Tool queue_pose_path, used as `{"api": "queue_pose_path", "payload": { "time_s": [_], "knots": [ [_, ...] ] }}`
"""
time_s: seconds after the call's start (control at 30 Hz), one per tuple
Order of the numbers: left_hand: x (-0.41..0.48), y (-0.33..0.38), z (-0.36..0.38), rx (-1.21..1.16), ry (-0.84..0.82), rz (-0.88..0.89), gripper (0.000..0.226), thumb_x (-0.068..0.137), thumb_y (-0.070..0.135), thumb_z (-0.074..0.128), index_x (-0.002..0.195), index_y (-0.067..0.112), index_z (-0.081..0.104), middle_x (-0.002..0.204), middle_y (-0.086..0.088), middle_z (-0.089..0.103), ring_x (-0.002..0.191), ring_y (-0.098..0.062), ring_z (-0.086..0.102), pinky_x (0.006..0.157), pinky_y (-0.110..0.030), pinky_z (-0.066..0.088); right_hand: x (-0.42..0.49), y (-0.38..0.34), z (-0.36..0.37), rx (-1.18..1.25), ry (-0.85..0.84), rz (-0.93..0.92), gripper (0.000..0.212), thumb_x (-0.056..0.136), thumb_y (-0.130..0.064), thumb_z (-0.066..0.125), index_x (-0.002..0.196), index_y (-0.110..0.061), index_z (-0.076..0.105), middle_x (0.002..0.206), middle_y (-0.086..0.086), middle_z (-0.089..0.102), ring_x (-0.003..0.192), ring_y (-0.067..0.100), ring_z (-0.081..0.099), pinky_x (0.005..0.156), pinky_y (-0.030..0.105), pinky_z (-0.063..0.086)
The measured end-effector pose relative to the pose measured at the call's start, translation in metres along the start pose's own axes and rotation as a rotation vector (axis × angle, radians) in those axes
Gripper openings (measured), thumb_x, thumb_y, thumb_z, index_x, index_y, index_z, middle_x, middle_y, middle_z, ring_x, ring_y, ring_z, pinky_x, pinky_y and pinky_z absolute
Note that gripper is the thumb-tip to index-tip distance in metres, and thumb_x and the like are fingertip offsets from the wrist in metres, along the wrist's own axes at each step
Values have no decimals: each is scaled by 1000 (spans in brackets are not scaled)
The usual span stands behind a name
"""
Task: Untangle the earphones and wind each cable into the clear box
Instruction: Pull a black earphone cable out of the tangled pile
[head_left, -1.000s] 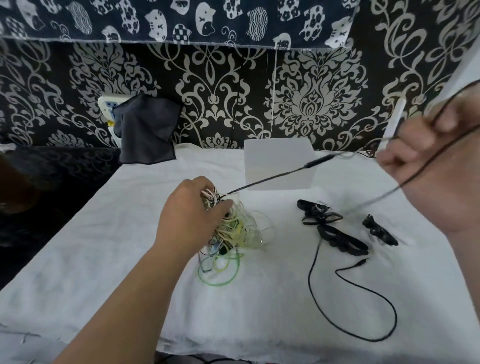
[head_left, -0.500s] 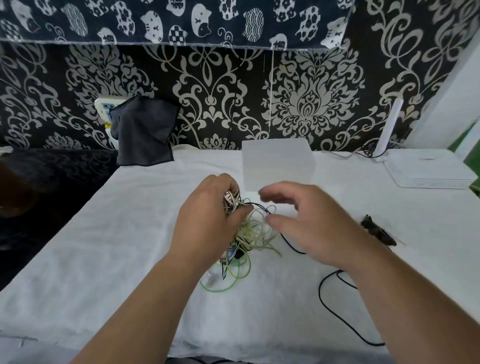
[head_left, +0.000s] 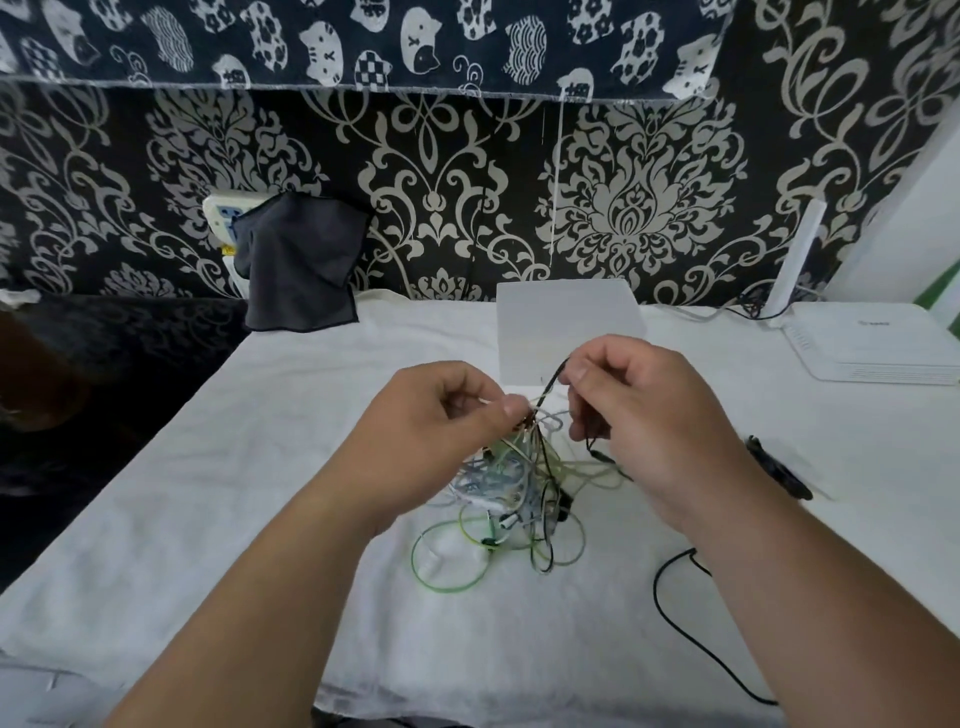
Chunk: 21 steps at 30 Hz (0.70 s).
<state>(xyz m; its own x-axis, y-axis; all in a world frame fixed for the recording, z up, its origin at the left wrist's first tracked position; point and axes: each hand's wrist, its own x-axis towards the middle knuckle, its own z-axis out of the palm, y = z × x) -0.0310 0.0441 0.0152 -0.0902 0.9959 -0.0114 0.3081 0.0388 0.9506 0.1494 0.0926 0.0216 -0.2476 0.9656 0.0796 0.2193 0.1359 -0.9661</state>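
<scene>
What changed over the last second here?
The right hand came back from the far right, where it stretched a black cable, and now pinches it beside the left hand. The left hand kept gripping the earphone tangle; the clear box stayed put.

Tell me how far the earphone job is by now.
Done: one black cable lies free on the cloth, and a small black bundle sits at the right, neither in the clear box. In hand: the left hand grips the tangle while the right hand pinches a black strand from it. Left: the green and white cables, and all winding into the box.
</scene>
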Motion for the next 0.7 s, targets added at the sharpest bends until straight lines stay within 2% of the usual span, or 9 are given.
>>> {"api": "queue_pose_path", "payload": {
  "time_s": [0.07, 0.17, 0.23, 0.3, 0.37, 0.47, 0.57, 0.63, 0.7],
  "knots": [
    [1, 1, 1, 65, 41, 10, 24, 84, 37, 72, 80, 14, 71, 66, 1, 59, 60, -8, 47, 54, -17, 38, -2, -3, 1, 155, -65, 17, 24, 101, -10, 51, 82, -8, 65, 66, 1, 66, 61, 15, 62, 69, 37, 54],
    [3, -1, 2, 71, 77, -15, 29, 91, 37, 65, 69, 18, 66, 63, 2, 51, 60, -11, 41, 59, -26, 36, -3, -6, 1, 251, -161, -6, 29, 102, -10, 49, 78, -16, 65, 79, 4, 73, 78, 19, 69, 86, 39, 56],
    [4, -3, 2, 1, 95, -40, 37, 94, 41, 61, 62, 21, 61, 61, 4, 46, 61, -14, 38, 63, -31, 33, -3, -7, 0, 287, -232, -14, 27, 101, -11, 49, 80, -17, 64, 84, 5, 74, 85, 17, 69, 84, 33, 54],
    [4, -1, 0, -49, 82, -37, 25, 91, 38, 67, 73, 21, 67, 66, -1, 47, 63, -16, 39, 62, -31, 32, -3, -6, -2, 293, -282, -35, 17, 99, -15, 53, 85, -11, 63, 87, 5, 74, 88, 15, 67, 80, 29, 50],
    [3, 3, -1, -59, 32, -12, 5, 89, 29, 72, 91, 25, 73, 73, -12, 47, 66, -24, 38, 60, -30, 33, -2, -3, -4, 280, -311, -60, 21, 92, -22, 53, 91, -2, 60, 89, 4, 74, 90, 15, 66, 81, 30, 47],
    [3, 5, -2, -5, -15, 29, 6, 88, 22, 73, 91, 25, 77, 88, -23, 64, 73, -28, 53, 71, -34, 41, -2, -4, -5, 256, -325, -70, 25, 91, -23, 52, 94, 0, 60, 93, 4, 74, 93, 15, 65, 82, 30, 47],
    [2, 7, -4, -56, 100, 9, 10, 81, 5, 76, 79, 15, 78, 83, -18, 72, 72, -17, 61, 72, -28, 46, -2, -6, -7, 155, -228, -45, 18, 99, -18, 55, 86, -10, 66, 80, 2, 72, 78, 11, 65, 72, 26, 49],
    [3, 5, -6, -107, 171, -22, 14, 80, 1, 75, 73, 13, 77, 82, -17, 74, 72, -17, 63, 74, -29, 50, -1, -5, -13, 48, -67, -24, 22, 98, -15, 58, 79, -15, 70, 59, -4, 59, 56, 8, 53, 57, 22, 41],
    [4, 6, -9, -194, 221, -50, 15, 83, 1, 72, 73, 12, 75, 81, -16, 72, 74, -18, 63, 73, -31, 54, 1, -3, -19, -82, 45, -18, 19, 94, -16, 63, 78, -17, 72, 48, -13, 51, 45, 3, 44, 51, 17, 35]
  ]
}}
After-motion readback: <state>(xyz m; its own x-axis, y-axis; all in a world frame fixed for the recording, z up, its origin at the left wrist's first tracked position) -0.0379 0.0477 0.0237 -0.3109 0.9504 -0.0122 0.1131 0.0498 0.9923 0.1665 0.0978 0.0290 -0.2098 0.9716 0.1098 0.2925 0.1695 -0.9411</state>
